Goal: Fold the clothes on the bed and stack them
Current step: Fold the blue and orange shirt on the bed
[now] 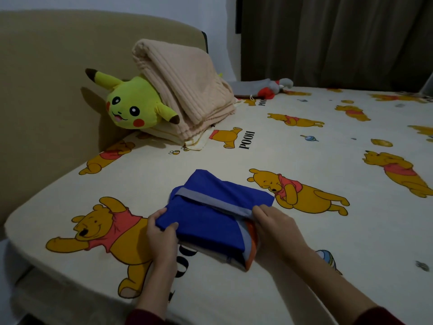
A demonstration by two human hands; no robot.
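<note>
A folded blue garment (215, 207) with a grey band lies on top of a small stack near the bed's front edge. Beneath it show white, grey and orange layers of folded clothes (250, 245). My left hand (161, 233) grips the blue garment's near left corner, thumb on top. My right hand (269, 221) pinches its right edge by the grey band, fingers tucked under the cloth. The bed (281, 156) wears a cream sheet printed with yellow bears.
A yellow plush toy (131, 106) leans on the beige headboard (46, 90), half under a folded peach blanket (185, 85). A grey and red item (264, 89) lies at the far edge by dark curtains (339, 38). The bed's corner is at the lower left.
</note>
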